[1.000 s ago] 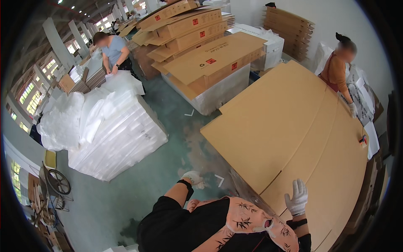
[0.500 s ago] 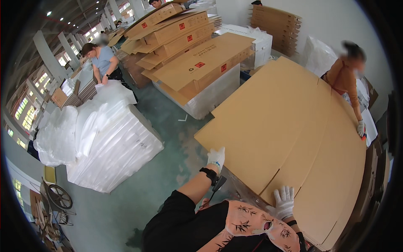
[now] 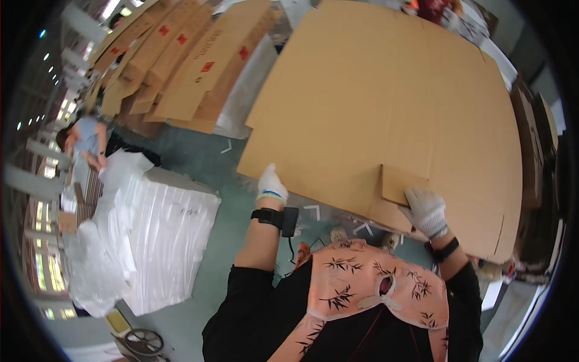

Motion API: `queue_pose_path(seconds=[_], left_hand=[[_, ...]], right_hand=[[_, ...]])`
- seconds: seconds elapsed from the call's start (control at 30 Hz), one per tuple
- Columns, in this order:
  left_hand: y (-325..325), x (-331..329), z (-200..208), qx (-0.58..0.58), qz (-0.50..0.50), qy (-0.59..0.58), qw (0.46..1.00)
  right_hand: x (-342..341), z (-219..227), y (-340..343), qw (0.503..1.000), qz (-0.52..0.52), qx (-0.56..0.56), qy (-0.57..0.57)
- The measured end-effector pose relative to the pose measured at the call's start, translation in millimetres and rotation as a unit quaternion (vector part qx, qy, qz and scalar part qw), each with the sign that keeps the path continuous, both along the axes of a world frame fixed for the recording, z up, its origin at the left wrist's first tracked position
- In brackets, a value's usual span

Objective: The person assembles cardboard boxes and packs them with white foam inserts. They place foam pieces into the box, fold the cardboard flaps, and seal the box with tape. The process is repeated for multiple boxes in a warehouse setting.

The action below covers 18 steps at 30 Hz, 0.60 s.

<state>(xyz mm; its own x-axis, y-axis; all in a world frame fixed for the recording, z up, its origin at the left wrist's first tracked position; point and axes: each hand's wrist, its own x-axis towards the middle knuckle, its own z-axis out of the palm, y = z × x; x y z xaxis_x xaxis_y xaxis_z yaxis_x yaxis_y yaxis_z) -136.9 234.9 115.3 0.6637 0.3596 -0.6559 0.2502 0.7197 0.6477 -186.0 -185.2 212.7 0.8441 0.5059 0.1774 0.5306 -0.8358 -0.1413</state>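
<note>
A large brown cardboard sheet (image 3: 362, 120) lies flat in front of me, with crease lines and slots. My left hand (image 3: 271, 186), in a white glove, is closed at the sheet's near left edge; some of its fingers are hidden. My right hand (image 3: 427, 212), also gloved, grips a cardboard flap (image 3: 403, 183) at the near edge. That flap is folded up and back over the sheet, with the fingers on its right end.
Across the sheet stands a co-worker in a red top (image 3: 431, 9), partly cut off. Flattened cartons (image 3: 205, 66) are stacked at the far left. A plastic-wrapped white stack (image 3: 175, 235) stands left, near a person in a blue-grey shirt (image 3: 87, 136). A wheel (image 3: 145, 341) shows lower left.
My view has tilted and turned. My right hand, flat on the sheet before, now holds a flap folded up. My left hand stays by the near left edge.
</note>
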Motion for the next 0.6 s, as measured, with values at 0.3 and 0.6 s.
queue_pose_path(seconds=[0.3, 0.6], left_hand=[[37.7, 6.6, 5.3, -0.076, 0.083, 0.032, 0.993], [58.2, 16.2, 18.9, 0.334, -0.038, -0.146, 0.931]], right_hand=[[68.7, 32.6, -24.5, 0.986, -0.067, -0.060, 0.143], [103.2, 47.7, -34.0, 0.968, -0.152, 0.012, 0.200]])
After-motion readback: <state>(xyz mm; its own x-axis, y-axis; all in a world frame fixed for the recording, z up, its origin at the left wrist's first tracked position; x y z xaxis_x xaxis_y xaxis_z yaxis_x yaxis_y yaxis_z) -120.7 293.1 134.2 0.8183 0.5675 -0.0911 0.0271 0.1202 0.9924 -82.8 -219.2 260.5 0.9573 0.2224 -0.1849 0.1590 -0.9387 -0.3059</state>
